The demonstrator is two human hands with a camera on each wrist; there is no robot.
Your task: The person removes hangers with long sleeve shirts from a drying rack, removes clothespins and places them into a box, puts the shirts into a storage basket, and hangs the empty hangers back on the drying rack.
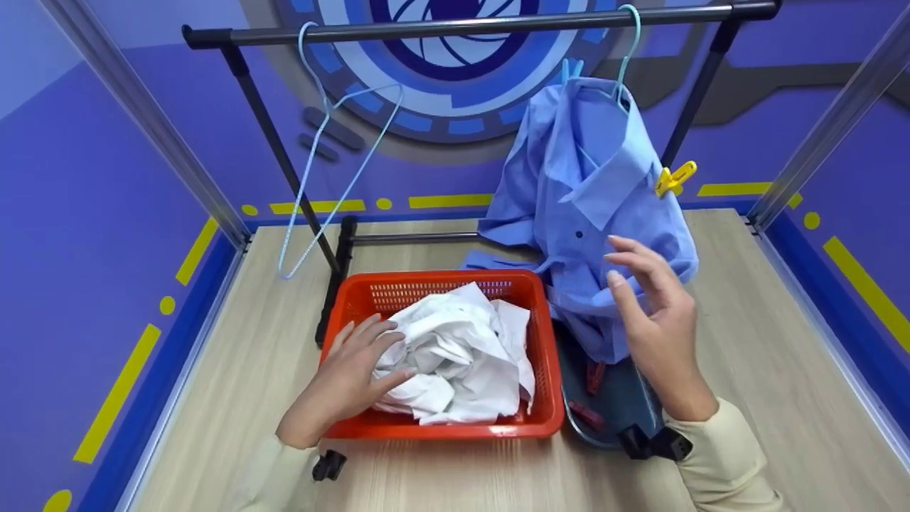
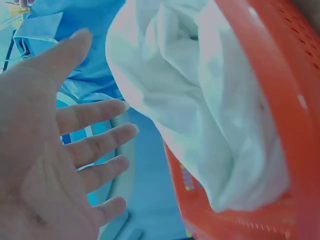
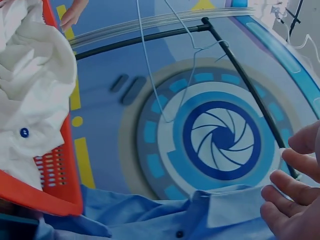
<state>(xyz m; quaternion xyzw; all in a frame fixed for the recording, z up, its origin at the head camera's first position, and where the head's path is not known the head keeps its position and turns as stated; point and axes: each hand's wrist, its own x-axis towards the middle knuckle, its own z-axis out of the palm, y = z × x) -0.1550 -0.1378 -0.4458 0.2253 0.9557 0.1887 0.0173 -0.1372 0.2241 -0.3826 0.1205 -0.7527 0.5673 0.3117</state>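
Observation:
A blue shirt hangs on a light-blue hanger at the rack's right side, with a yellow clothespin on its shoulder. My right hand is raised in front of the shirt, fingers loosely bent and holding nothing. Crumpled white clothing with a dark button fills the red basket. Over the basket's left part my left hand hovers, fingers spread; the left wrist view shows a gap between its fingertips and the white cloth.
A bare blue-white hanger hangs at the left of the black rack. Right of the basket, partly under the shirt, sits a dark tray with red clothespins. Blue panels wall in the wooden tabletop.

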